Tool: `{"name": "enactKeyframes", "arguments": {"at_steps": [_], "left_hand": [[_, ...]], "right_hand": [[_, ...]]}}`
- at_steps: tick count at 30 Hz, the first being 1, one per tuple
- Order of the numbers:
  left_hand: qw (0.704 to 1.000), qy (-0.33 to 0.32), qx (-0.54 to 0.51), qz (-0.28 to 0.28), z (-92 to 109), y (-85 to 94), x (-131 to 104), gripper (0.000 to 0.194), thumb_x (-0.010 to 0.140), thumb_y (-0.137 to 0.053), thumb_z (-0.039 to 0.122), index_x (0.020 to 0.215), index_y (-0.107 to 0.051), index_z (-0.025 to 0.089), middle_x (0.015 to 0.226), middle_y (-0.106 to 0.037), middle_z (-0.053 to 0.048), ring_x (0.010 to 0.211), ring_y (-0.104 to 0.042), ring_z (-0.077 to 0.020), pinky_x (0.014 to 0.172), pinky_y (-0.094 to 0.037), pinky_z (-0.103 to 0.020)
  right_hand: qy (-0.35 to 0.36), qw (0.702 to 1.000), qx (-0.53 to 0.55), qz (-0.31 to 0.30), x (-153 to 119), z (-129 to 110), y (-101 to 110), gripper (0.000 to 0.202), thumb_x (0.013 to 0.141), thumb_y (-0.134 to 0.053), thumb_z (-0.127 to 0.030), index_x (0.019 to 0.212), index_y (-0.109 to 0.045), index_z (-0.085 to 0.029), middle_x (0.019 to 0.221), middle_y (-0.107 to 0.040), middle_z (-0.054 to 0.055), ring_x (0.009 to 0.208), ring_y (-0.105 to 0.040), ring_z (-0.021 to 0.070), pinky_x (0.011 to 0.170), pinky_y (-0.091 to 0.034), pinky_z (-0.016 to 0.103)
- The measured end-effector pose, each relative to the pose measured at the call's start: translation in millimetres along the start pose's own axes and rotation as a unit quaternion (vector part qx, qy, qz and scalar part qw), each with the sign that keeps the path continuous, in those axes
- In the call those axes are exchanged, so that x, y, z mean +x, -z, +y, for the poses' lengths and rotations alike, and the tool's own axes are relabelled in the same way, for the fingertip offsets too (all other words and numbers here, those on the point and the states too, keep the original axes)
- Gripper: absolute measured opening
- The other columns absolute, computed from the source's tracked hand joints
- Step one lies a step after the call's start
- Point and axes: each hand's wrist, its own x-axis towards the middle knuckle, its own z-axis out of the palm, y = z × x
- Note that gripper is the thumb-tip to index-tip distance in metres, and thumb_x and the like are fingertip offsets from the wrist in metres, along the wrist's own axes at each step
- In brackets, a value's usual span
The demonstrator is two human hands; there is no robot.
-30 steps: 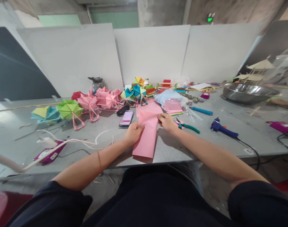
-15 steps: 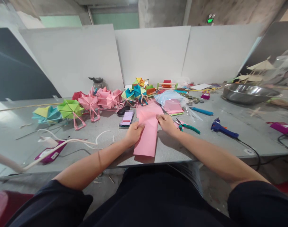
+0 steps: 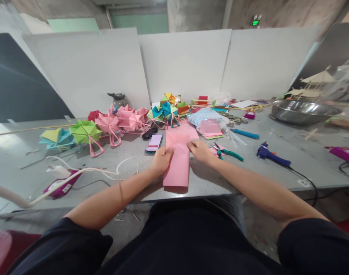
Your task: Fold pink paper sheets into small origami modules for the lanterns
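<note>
Grey table (image 3: 243,177): phone (image 3: 155,142), blue glue gun (image 3: 273,156), steel bowl (image 3: 301,115), paper shapes (image 3: 107,124)

You hold a plain pink paper strip (image 3: 177,166), a long, narrow rectangle with straight sides and a square-cornered near end. Its length points away from you, its broad face turned up to you and nearly flat. You have it pinched at both long edges, towards the far end, in front of your body. The near end sits over the table (image 3: 234,179) close to its front edge, a dark shadow just below; the far end blends with pink paper behind (image 3: 189,129)
</note>
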Motion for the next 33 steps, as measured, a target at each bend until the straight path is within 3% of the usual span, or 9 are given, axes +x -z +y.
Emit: {"name": "enactKeyframes", "arguments": {"at_steps": [12,18,33], "left_hand": [[1.000,0.005,-0.018,0.006,0,-0.6,1,0.036,0.091,-0.071,0.050,0.101,-0.073,0.015,0.092,-0.077,-0.008,0.078,-0.066,-0.0214,0.066,-0.054,-0.030],[1.000,0.002,0.002,-0.002,-6,-2.7,4,0.027,0.091,-0.072,0.039,0.100,-0.076,0.015,0.093,-0.079,-0.009,0.079,-0.067,-0.0220,0.069,-0.053,-0.031],[0.999,-0.025,0.017,0.020,-11,-2.5,4,0.021,0.097,-0.066,0.037,0.096,-0.072,0.017,0.090,-0.074,-0.007,0.080,-0.065,-0.0224,0.072,-0.053,-0.033]], "right_hand": [[0.017,0.999,-0.010,0.026,-6,-7,-5,0.043,0.098,-0.054,-0.049,0.063,-0.042,-0.026,0.062,-0.050,0.000,0.068,-0.043,0.0187,0.063,-0.031,0.034],[0.009,0.997,-0.022,0.073,1,-2,-1,0.043,0.097,-0.051,-0.050,0.063,-0.039,-0.027,0.061,-0.044,-0.001,0.066,-0.037,0.0183,0.064,-0.028,0.035],[0.023,0.999,-0.020,0.041,-3,-4,-5,0.048,0.099,-0.052,-0.051,0.060,-0.039,-0.026,0.059,-0.047,0.001,0.062,-0.041,0.0175,0.061,-0.027,0.035]]}}
